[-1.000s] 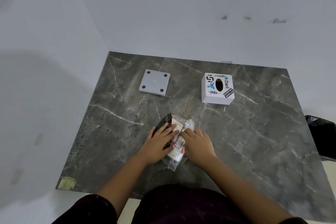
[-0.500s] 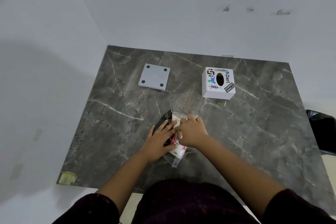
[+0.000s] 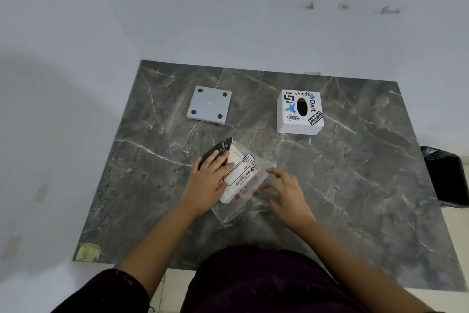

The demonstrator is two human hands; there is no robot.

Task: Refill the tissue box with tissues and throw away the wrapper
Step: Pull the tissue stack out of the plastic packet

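Observation:
A pack of tissues (image 3: pixel 239 173) in a clear plastic wrapper with a white label lies in the middle of the dark marble table (image 3: pixel 355 185). My left hand (image 3: pixel 208 180) lies flat on the pack's left side, pressing it down. My right hand (image 3: pixel 286 193) rests on the loose clear wrapper (image 3: pixel 241 211) at the pack's right side, fingers spread. The white tissue box cover (image 3: pixel 299 112), covered in stickers and with an oval slot on top, stands at the back right. Its grey base plate (image 3: pixel 209 108) lies upside down at the back left, its round pads facing up.
A black bin with a black liner (image 3: pixel 446 175) stands on the floor off the table's right edge. White walls close in the table at the back and left. A yellowish sticker (image 3: pixel 87 251) sits on the front left corner.
My right hand has moved from on top of the pack to its right side, and the label is now uncovered. The clear wrapper looks pulled out wider. My left hand has stayed on the pack.

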